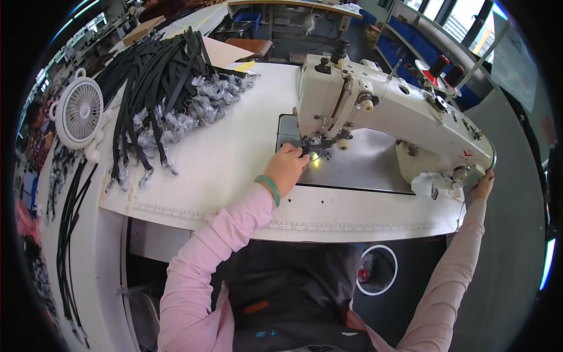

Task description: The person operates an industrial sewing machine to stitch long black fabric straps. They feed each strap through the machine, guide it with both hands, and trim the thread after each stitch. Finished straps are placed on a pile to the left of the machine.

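Note:
A white industrial sewing machine stands on the table, its needle end toward the left. My left hand, with a green bangle at the wrist, is at the needle area beside the lit spot on the metal bed plate. Its fingers are pinched together on a small dark piece that I cannot make out, close to the presser foot. At the machine's right end, my right hand grips the rim of the handwheel; part of its fingers is hidden behind the wheel.
Black straps with clear plastic-wrapped ends are heaped at the back left. A white fan stands at the left, above more long black straps. Thread spools rise behind the machine. A white-rimmed bin sits below the table edge.

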